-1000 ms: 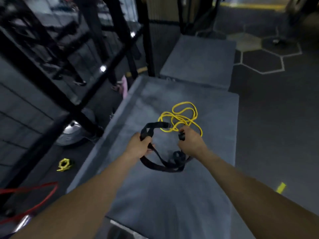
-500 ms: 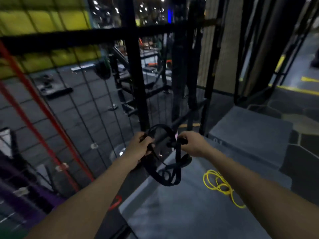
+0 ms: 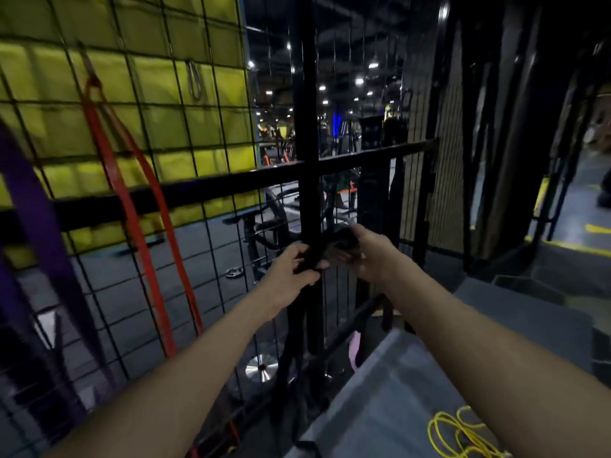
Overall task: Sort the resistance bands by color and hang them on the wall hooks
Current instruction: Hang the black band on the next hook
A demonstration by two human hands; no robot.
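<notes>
I hold a black resistance band (image 3: 340, 241) up in front of the black wire mesh wall (image 3: 211, 259). My left hand (image 3: 291, 271) grips one part of it and my right hand (image 3: 367, 256) grips another, close together beside a thick vertical post (image 3: 309, 160). The band's lower loops hang dark against the post and are hard to make out. A red band (image 3: 139, 226) hangs from high on the mesh at left, and a purple band (image 3: 39, 219) hangs further left. A yellow band (image 3: 463, 434) lies coiled on the grey padded box (image 3: 380, 408) at bottom right.
A metal hook (image 3: 194, 81) sits on the mesh in front of a yellow panel. A second grey padded box (image 3: 515, 312) stands to the right. A pink item (image 3: 355, 352) and a shiny metal disc (image 3: 261, 368) lie low by the fence. Gym equipment fills the background.
I lifted the black band off the padded box and raised it toward the mesh wall. My view swung up and left, so the yellow band now lies at bottom right.
</notes>
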